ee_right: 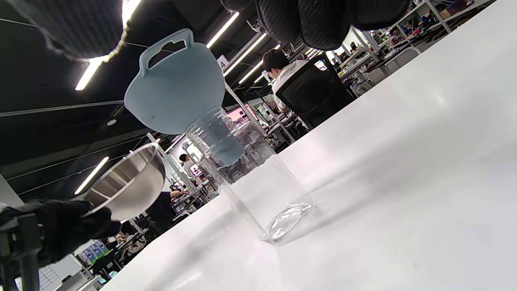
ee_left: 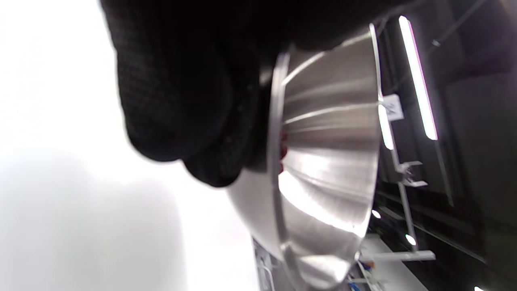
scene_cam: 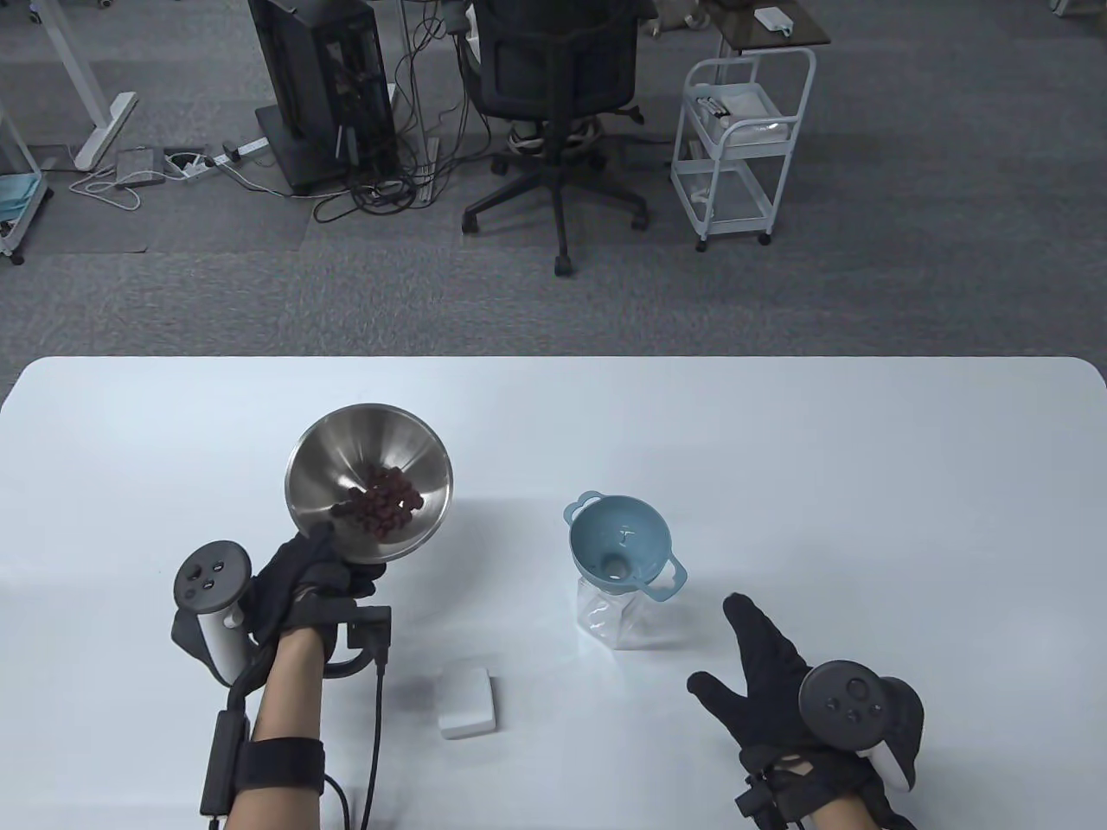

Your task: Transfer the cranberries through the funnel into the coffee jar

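Note:
My left hand (scene_cam: 298, 579) grips the near rim of a steel bowl (scene_cam: 370, 467) and holds it above the table, tilted toward me. Dark red cranberries (scene_cam: 385, 503) lie in its lower part. The bowl also shows in the left wrist view (ee_left: 331, 161) and the right wrist view (ee_right: 129, 184). A blue funnel (scene_cam: 618, 543) sits in the mouth of a clear empty jar (scene_cam: 624, 618) at the table's middle; both show in the right wrist view, the funnel (ee_right: 175, 95) above the jar (ee_right: 258, 190). My right hand (scene_cam: 765, 670) is open, fingers spread, just right of the jar, holding nothing.
A small white box (scene_cam: 467, 699) lies on the white table (scene_cam: 865, 484) near the front edge, between my hands. Beyond the table's far edge stand an office chair (scene_cam: 553, 78), a computer tower (scene_cam: 324, 86) and a white cart (scene_cam: 744, 138).

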The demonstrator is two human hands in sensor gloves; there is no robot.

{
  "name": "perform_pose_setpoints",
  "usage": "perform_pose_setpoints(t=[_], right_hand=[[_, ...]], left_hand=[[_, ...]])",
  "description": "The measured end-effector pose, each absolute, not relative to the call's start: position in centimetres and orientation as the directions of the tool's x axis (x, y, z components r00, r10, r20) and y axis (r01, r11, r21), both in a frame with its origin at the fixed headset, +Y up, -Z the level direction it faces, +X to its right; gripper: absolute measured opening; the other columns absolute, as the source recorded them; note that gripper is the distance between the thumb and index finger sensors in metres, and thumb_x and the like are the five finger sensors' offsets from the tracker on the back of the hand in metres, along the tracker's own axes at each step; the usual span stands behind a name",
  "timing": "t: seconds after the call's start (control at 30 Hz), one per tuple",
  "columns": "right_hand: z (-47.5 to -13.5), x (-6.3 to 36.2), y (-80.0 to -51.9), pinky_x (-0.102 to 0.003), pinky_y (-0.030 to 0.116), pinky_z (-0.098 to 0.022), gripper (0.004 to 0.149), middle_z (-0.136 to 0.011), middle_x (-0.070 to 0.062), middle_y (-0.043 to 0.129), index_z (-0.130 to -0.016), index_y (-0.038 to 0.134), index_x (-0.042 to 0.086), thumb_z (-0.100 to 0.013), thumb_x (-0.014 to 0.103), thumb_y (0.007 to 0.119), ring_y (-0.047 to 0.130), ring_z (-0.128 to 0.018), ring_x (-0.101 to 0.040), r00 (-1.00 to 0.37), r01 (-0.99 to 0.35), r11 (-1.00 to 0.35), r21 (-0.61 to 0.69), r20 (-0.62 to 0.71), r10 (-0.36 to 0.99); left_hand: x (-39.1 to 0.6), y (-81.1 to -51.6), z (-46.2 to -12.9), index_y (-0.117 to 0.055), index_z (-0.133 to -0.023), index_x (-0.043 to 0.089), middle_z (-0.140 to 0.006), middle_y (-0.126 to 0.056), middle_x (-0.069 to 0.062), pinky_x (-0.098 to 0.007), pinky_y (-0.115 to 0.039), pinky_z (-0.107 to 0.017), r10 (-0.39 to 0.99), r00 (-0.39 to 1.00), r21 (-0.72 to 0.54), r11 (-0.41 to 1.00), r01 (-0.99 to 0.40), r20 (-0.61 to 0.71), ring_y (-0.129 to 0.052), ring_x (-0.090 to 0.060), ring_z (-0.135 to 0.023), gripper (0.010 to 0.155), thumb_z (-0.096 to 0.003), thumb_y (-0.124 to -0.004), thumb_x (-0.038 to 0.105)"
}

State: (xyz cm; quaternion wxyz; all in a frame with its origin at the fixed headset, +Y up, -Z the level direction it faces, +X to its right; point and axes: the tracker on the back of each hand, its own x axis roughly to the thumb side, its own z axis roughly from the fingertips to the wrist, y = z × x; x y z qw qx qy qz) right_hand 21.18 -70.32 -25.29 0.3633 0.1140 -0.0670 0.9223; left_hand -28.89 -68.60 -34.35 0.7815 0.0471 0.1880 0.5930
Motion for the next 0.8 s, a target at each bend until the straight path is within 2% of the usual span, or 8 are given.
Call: perform_pose_setpoints(t=[0.3, 0.5, 0.8], right_hand=[[-25.3, 21.4, -70.3, -0.057, 0.062, -0.066, 0.091, -0.111, -0.025, 0.058, -0.106, 0.043, 0.004, -0.045, 0.061, 0.079, 0.069, -0.096, -0.048, -0.704, -0.696, -0.716, -0.049, 0.245, 0.667], [-25.4, 21.7, -70.2, -0.057, 0.062, -0.066, 0.091, -0.111, -0.025, 0.059, -0.106, 0.044, 0.004, -0.045, 0.061, 0.079, 0.069, -0.096, -0.048, -0.700, -0.702, -0.709, -0.059, 0.240, 0.673], [-25.4, 21.8, -70.1, -0.057, 0.062, -0.066, 0.091, -0.111, -0.025, 0.059, -0.106, 0.044, 0.005, -0.045, 0.061, 0.079, 0.070, -0.096, -0.048, -0.696, -0.706, -0.704, -0.069, 0.251, 0.673]], left_hand=[[-22.7, -62.9, -34.7, -0.063, -0.099, 0.001, -0.090, -0.086, -0.023, -0.020, -0.105, -0.031, 0.941, 0.326, 0.189, 0.337, -0.922, -0.088, -0.117, -0.018, -0.050, 0.045, -0.0631, -0.063, 0.029], [-19.0, -61.4, -35.1, -0.065, -0.098, 0.000, -0.092, -0.085, -0.022, -0.021, -0.104, -0.033, 0.916, 0.402, 0.130, 0.398, -0.908, 0.006, -0.117, -0.019, -0.053, 0.044, -0.0638, -0.062, 0.029], [-15.2, -60.7, -35.5, -0.064, -0.099, 0.003, -0.095, -0.084, -0.019, -0.023, -0.104, -0.035, 0.892, 0.444, 0.103, 0.436, -0.894, 0.079, -0.117, -0.020, -0.055, 0.043, -0.0642, -0.062, 0.029]])
